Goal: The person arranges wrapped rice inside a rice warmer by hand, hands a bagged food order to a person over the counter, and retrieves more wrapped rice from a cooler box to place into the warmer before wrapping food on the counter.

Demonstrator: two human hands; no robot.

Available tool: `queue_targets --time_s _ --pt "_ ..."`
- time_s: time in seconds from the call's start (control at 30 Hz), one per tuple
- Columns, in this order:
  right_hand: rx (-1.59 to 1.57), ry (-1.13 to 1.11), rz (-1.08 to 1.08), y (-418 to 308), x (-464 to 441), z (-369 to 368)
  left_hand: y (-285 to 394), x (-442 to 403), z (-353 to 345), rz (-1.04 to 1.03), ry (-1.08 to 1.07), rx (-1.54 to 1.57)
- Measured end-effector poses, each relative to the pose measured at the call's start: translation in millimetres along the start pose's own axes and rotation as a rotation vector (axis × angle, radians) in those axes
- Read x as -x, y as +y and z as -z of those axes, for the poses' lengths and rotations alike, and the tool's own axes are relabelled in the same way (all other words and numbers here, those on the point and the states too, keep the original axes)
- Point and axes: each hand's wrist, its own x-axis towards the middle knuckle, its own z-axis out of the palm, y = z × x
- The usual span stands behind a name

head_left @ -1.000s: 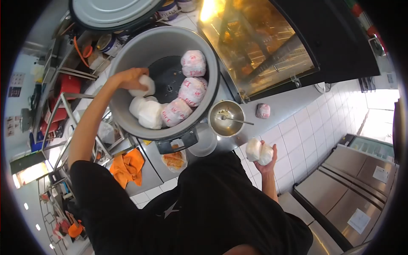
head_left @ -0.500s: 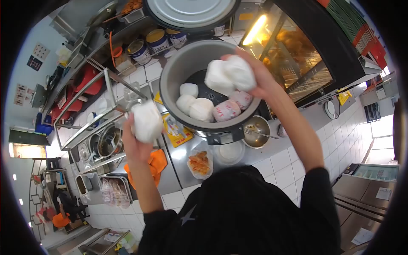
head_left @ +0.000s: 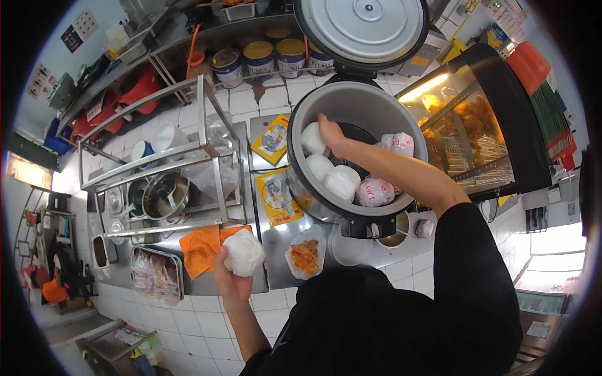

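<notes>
My left hand [head_left: 233,282] is closed around a white paper-wrapped bundle [head_left: 244,252], held over the counter's front edge by an orange cloth [head_left: 199,254]. Inside the large rice cooker [head_left: 417,128], whose lid [head_left: 370,25] stands up, my right hand [head_left: 330,136] grips another round white bundle [head_left: 313,140] against the left wall. Below that one lie two more white bundles, one at the front [head_left: 342,183]. Wrapped bundles with red print [head_left: 375,192] sit front right and farther back [head_left: 398,144], partly hidden by my right forearm.
Left of the cooker are yellow packets [head_left: 278,199] and a metal rack [head_left: 213,160]. A bag of orange food [head_left: 305,255] and a round clear lid [head_left: 351,247] lie in front. A lit glass food warmer [head_left: 464,125] stands to the right.
My right hand has moved from above the cooker down to its left inside wall, bringing white bundles in. My left hand, still holding its bundle, has lowered toward me. The view has shifted.
</notes>
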Motion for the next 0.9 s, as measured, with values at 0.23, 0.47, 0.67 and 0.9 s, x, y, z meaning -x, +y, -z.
queue_targets --time_s 0.23,0.47,0.67,0.9 --pt "-0.075 -0.286 -0.024 -14 -7 8 -31 -6 -7 0.083 -0.166 0.016" --pt "0.089 -0.329 -0.054 -26 -1 36 -26 25 -40 0.082 -0.213 -0.009" --pt "0.193 -0.615 0.11 -33 28 54 -31 51 -48 0.032 -0.252 -0.024" --pt "0.539 -0.285 0.235 -43 31 21 -41 72 -26 -0.031 -0.116 -0.027"
